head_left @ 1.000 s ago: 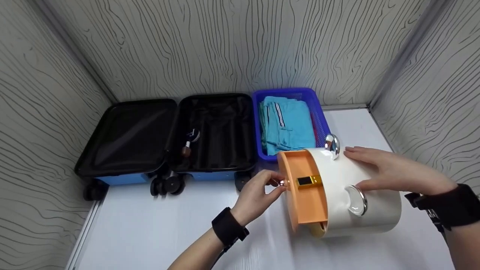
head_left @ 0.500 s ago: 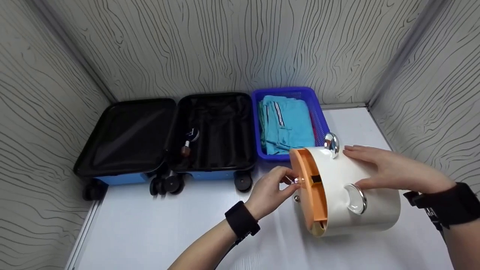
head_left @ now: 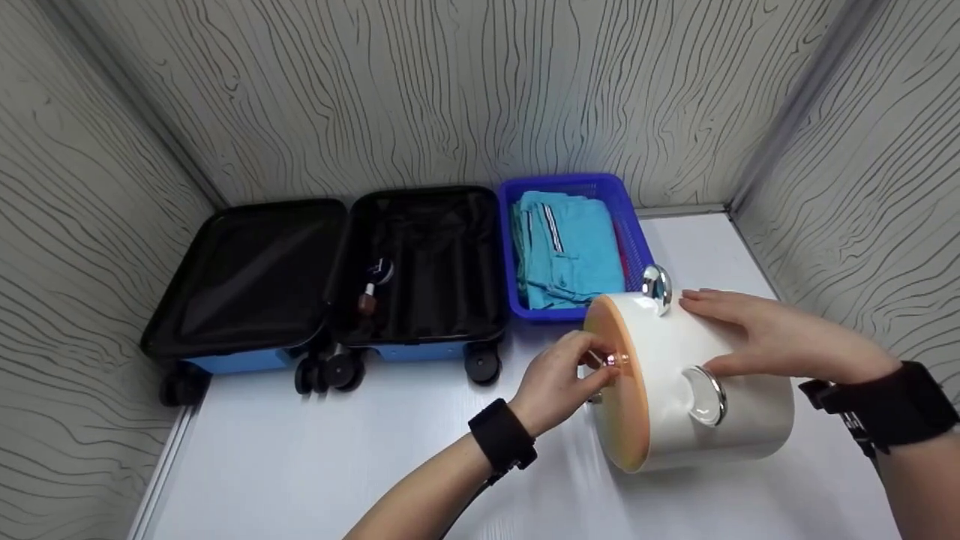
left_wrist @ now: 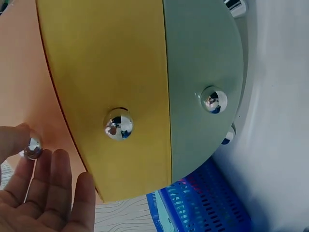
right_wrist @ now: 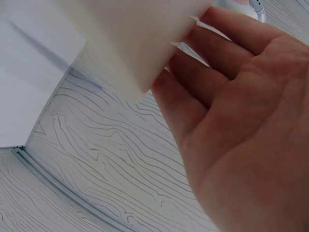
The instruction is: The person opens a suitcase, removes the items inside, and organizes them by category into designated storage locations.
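A white rounded drawer box stands on the table, its drawer fronts facing left. My left hand pinches the shiny round knob of the orange drawer, whose front sits flush with the box. Beside it, the left wrist view shows a yellow drawer and a green drawer, each with its own silver knob. My right hand rests on top of the box with fingers spread, between two silver-rimmed fittings, one of them a curved piece.
An open suitcase with a black interior lies at the left. Inside it are a small bottle and a round dark item. A blue basket holding folded turquoise clothes stands behind the box.
My left hand has pushed the orange drawer rightward into the box. The golden item inside that drawer is now hidden. My right hand has stayed on the box.
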Available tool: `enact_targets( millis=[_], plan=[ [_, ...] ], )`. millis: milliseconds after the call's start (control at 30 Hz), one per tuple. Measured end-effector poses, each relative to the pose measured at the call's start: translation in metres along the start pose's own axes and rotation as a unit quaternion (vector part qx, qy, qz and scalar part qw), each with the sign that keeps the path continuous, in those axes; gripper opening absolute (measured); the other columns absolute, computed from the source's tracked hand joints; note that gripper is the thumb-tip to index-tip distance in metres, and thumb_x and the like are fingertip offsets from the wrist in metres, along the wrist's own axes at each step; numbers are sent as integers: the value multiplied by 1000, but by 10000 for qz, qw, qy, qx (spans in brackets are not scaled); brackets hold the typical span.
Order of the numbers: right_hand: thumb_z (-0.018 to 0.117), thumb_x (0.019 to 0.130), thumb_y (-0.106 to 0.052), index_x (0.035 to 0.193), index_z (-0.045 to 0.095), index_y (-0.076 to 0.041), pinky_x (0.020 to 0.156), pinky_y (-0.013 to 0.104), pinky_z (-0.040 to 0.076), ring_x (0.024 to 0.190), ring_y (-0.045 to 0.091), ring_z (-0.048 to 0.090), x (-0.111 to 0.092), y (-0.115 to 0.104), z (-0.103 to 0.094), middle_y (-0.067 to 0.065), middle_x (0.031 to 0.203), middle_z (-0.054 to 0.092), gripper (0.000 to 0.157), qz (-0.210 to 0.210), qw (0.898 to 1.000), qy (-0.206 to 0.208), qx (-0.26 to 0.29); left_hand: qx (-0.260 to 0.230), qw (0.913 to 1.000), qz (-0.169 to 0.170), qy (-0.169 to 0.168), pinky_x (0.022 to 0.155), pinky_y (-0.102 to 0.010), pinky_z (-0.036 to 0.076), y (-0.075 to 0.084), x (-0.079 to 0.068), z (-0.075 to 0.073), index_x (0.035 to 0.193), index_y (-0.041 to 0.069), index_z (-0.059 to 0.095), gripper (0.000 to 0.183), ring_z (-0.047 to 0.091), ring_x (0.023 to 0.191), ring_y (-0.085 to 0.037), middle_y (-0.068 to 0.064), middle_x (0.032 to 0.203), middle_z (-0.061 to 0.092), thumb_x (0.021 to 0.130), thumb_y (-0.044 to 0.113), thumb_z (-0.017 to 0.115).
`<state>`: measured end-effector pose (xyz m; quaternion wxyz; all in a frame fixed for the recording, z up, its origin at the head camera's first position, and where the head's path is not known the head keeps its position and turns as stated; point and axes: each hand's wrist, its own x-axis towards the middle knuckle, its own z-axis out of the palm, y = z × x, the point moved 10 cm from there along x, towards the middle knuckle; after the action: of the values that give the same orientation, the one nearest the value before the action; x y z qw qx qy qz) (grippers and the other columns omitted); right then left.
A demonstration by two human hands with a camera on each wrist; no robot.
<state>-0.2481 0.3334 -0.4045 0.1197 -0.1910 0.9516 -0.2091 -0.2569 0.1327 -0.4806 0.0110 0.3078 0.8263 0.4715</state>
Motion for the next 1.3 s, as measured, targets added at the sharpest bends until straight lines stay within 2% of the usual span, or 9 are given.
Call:
enact_targets(
  millis=[200,500,600,733,800,967,1033,1100,1300],
  plan=[
    [83,79,-58,153,49,-10,110,63,33,144,41,39,1,0,1,14,157,44,95,6,9999,-38,140,-195,9998,-87,-14,86,-17,49,-2,1,2,112,18,69,19,63,93,5,12,105,64,96,28,74],
    [83,78,-58,153,49,-12,110,63,33,145,40,38,1,1,1,11,158,44,95,-18,10000,3,88,-343,9993,-59,-140,88,-19,51,-14,-4,7,121,18,65,29,64,99,-4,10,112,64,95,24,76],
    [83,78,-58,154,49,-13,111,60,33,145,39,37,0,2,1,10,158,44,94,-4,10000,15,73,-113,9995,-244,-185,86,-19,51,-27,-8,10,121,18,67,29,63,99,-5,9,114,64,94,24,76],
    [83,79,-58,154,49,-15,115,36,30,146,37,37,-1,2,1,9,158,44,93,6,10000,38,66,197,9980,-516,-303,81,-17,49,-45,-11,19,119,18,69,28,63,98,-5,7,114,66,94,27,76],
    [83,79,-58,154,49,-14,115,33,29,146,36,37,-1,2,0,9,158,44,93,10,10000,48,49,256,9971,-605,-388,79,-17,49,-51,-13,25,118,20,70,27,64,98,-6,8,112,66,93,29,76],
    [84,78,-56,153,49,-11,113,59,32,146,39,36,0,1,1,12,158,43,94,60,9999,-16,123,206,9957,-778,-465,79,-16,48,-59,-14,34,112,25,70,20,63,95,-2,16,109,64,94,30,76],
    [85,78,-55,153,49,-11,111,63,31,146,40,36,1,1,1,12,158,43,95,77,9998,-29,170,177,9957,-794,-444,79,-16,48,-60,-14,35,111,25,70,19,63,95,-2,17,107,64,95,30,76],
    [85,78,-54,153,49,-11,113,58,32,146,40,36,0,2,0,12,158,43,94,104,9998,-23,194,143,9960,-772,-433,80,-17,48,-59,-13,36,111,24,70,19,63,95,-2,17,105,65,95,30,75],
    [86,78,-51,153,49,-13,111,22,27,146,37,37,-2,6,-1,9,158,43,92,155,9995,0,261,81,9962,-755,-426,81,-17,49,-58,-12,38,113,20,70,21,64,94,-1,17,103,66,96,32,75]
  ],
)
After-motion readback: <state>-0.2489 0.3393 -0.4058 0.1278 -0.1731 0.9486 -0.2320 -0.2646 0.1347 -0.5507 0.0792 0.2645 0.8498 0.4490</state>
